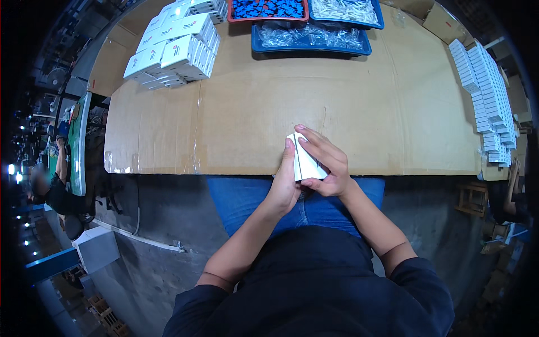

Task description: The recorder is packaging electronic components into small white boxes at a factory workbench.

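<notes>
A small white cardboard box (306, 162) is held between both my hands, just over the near edge of the table. My left hand (285, 182) grips its left side, with the thumb pointing up along it. Across the top and right side lies my right hand (331, 165), fingers bent over the box and thumb at its lower edge. A dark line runs down the box's upper face. Its underside and the left fingertips are hidden.
White boxes (179, 50) are stacked at the back left. A red tray (269, 20) of blue pieces, a blue tray (384, 22) of white pieces and another blue tray (311, 51) of clear bags stand at the back. More boxes (491, 95) line the right edge. People sit at both sides.
</notes>
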A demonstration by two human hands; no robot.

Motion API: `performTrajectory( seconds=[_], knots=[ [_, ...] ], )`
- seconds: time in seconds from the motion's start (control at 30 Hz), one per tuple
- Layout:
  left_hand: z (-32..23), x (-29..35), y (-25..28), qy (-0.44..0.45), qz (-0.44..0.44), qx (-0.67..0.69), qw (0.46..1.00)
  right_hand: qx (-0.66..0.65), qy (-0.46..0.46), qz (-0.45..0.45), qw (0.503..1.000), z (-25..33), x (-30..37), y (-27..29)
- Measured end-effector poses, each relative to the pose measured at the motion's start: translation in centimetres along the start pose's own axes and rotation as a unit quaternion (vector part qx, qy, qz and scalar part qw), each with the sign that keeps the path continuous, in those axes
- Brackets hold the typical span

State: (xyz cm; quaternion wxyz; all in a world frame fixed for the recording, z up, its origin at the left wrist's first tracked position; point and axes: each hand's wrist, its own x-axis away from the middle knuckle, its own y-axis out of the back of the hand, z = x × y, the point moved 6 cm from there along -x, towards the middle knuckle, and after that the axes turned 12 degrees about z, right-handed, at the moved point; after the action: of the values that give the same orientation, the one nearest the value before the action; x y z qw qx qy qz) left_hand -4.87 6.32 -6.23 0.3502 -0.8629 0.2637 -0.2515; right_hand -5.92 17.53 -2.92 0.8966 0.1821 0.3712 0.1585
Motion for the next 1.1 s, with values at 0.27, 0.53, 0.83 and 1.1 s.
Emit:
performTrajectory(
  seconds=[0.27,0.53,0.83,1.1],
  knots=[
    [1.2,-0.6,1.6,-0.033,0.033,-0.044,0.998,-0.156,-0.126,-0.071,0.977,-1.8,0.8,-0.5],
    [-1.5,-1.2,3.9,-0.118,-0.072,-0.179,0.974,-0.158,-0.237,-0.043,0.958,-1.7,-0.1,-0.6],
    [-1.0,-1.5,5.5,-0.119,-0.123,-0.149,0.974,-0.035,-0.181,0.078,0.98,-1.3,0.3,-2.1],
    [-1.4,-1.8,4.5,-0.148,-0.155,-0.219,0.952,0.036,-0.179,0.036,0.982,-2.0,1.4,-2.7]
  ],
)
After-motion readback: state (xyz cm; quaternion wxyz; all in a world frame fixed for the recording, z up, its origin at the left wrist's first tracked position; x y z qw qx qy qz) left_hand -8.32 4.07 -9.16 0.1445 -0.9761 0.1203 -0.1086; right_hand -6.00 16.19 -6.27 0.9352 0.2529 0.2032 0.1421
